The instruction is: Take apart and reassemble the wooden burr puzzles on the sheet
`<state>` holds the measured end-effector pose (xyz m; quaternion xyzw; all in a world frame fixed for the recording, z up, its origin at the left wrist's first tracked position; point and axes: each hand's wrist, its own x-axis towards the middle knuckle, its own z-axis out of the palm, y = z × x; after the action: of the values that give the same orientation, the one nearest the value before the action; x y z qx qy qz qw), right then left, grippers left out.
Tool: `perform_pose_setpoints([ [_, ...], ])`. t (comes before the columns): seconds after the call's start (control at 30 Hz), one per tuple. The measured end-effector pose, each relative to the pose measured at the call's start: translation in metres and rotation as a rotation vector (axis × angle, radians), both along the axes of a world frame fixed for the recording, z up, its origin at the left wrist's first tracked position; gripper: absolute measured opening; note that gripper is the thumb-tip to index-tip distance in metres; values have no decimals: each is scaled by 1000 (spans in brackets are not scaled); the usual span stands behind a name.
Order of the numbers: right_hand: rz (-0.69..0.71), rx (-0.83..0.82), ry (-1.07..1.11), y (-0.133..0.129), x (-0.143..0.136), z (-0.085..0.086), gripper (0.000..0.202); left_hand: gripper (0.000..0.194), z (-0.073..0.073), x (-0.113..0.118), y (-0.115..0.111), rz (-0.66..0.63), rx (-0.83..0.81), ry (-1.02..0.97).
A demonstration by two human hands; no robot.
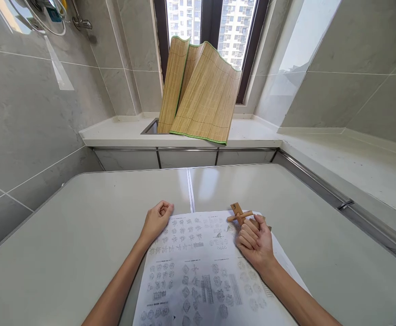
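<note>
My left hand [159,219] rests at the upper left corner of a large printed sheet [180,253], its fingers curled in and nothing showing in them. My right hand [255,240] lies over the sheet's upper right part with fingers closed at crossed wooden puzzle pieces [239,214]. One piece is a flat notched bar with a dark mark at its end; another lies across it like a thin stick. More wood shows behind the fingers, partly hidden. Rows of small line drawings of assembled shapes cover the sheet.
The sheet lies on a pale glossy table [82,244] with a seam down its middle. Beyond it, a folded bamboo mat [207,95] leans over a sink [149,127] on a white counter [116,133] below the window. Tiled walls stand on both sides.
</note>
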<state>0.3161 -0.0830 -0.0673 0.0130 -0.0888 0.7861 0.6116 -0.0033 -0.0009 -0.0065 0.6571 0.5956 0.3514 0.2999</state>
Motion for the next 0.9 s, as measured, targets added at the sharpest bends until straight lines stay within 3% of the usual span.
perform_pose_setpoints([
  [0.5, -72, -33, -182, -4, -2, 8, 55, 41, 0, 0, -1, -8, 12, 18],
  [0.67, -145, 22, -476, -8, -14, 16, 58, 41, 0, 0, -1, -14, 16, 27],
  [0.9, -256, 188, -1011, -18, -34, 9, 56, 39, 0, 0, -3, -40, 60, 42],
])
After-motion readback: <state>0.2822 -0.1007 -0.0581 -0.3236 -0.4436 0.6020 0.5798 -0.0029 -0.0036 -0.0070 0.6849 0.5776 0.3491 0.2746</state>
